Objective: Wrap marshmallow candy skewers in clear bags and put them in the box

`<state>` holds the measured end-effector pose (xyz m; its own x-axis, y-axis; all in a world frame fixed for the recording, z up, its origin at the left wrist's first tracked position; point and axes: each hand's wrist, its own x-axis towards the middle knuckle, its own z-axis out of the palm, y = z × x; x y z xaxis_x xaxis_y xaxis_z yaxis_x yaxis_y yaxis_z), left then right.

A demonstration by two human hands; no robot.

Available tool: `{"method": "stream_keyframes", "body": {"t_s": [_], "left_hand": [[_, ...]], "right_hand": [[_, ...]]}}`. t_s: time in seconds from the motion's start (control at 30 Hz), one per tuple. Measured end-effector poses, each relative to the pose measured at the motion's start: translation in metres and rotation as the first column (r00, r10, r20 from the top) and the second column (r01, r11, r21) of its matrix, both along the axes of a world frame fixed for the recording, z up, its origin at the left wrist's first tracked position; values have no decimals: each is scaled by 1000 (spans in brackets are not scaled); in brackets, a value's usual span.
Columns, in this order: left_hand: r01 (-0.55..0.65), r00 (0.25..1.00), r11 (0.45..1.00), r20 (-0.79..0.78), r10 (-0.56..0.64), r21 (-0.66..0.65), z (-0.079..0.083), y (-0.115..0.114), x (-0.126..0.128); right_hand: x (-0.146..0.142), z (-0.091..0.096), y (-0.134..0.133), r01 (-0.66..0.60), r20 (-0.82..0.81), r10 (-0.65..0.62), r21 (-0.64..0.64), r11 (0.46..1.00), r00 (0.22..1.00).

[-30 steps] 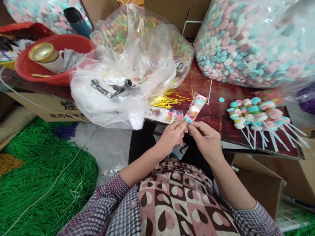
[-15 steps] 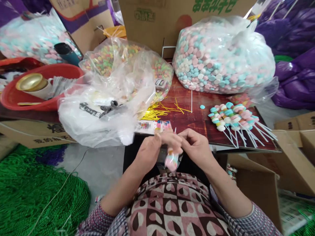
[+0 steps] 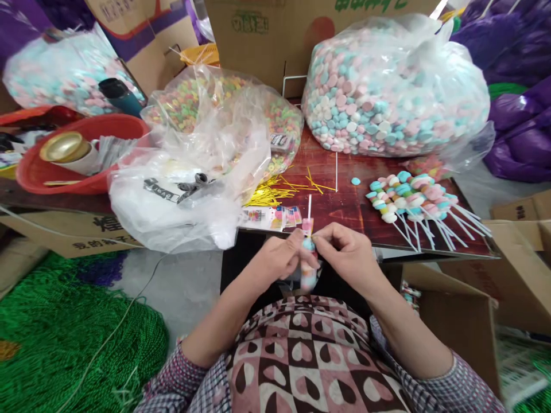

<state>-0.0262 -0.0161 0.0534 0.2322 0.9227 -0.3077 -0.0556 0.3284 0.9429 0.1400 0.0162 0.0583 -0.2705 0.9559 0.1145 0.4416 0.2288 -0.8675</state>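
A marshmallow skewer point(image 3: 308, 277) in a clear wrapper hangs in front of my lap, its white stick pointing up toward the table. My left hand point(image 3: 279, 259) is closed around its middle, fingers crossing the wrapper. At the skewer's right side, my right hand point(image 3: 345, 250) pinches thumb and forefinger together; what lies between those fingertips is too small to make out. Yellow twist ties point(image 3: 269, 192) lie on the table beyond my hands. Printed cards point(image 3: 279, 217) rest at the table's front edge. A pile of marshmallow skewers point(image 3: 415, 198) lies to the right, sticks toward me.
A big bag of marshmallows point(image 3: 387, 97) stands at the back right. Bags of colourful candy point(image 3: 282, 129) and a white plastic bag point(image 3: 172, 206) fill the left, beside a red basin point(image 3: 30, 172). An open cardboard box point(image 3: 456, 321) is below right; green cord point(image 3: 86, 332) covers the floor.
The wrapped skewer has turned more upright, its white stick now showing above my hands. My left fingers have shifted along it, and my right hand stays pinched beside it.
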Motion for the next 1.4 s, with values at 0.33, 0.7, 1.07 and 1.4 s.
{"method": "stream_keyframes", "body": {"t_s": [0.33,0.7,1.07,1.4], "left_hand": [[-179,964,976,220,149,122,-8,6,2],[343,924,904,-263,-277,256,-17,6,38],[85,981,986,-183,-59,141,-42,16,52],[-13,991,1000,-134,14,12,-47,15,47]], "right_hand": [[8,-18,-4,-169,-343,46,-337,926,938],[50,-59,-25,-96,-507,-159,-441,892,847],[207,-150,-108,814,-21,-905,-427,393,426],[215,-129,-87,818,-70,-873,-321,478,482]]}}
